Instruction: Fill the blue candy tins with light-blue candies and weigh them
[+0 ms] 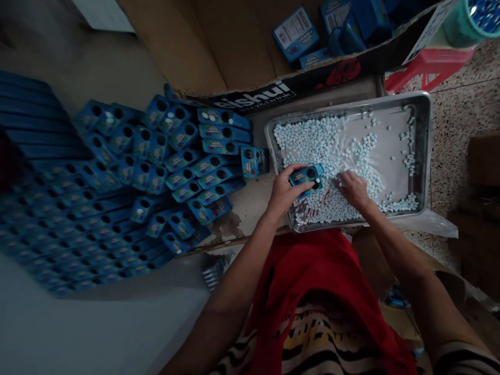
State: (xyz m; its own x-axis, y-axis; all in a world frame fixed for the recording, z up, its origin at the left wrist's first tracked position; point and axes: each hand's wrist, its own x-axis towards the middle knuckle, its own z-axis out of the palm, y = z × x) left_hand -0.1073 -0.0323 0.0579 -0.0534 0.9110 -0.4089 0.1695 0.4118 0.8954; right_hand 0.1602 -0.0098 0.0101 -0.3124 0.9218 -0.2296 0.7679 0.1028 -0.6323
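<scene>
My left hand point(284, 191) is closed round a small blue box point(307, 176) with round holes in it, held over the near left part of a metal tray point(425, 156). The tray holds many small pale blue-white beads point(324, 143), heaped mostly on its left side. My right hand point(353, 188) rests among the beads just right of the box, fingers curled and pinched on beads I cannot make out singly.
A big pile of the same blue boxes point(156, 172) covers the surface to the left, with one box point(254, 160) standing beside the tray. A brown cardboard carton point(234, 47) with more blue boxes point(297, 32) lies behind. A red stool point(427, 67) stands at the far right.
</scene>
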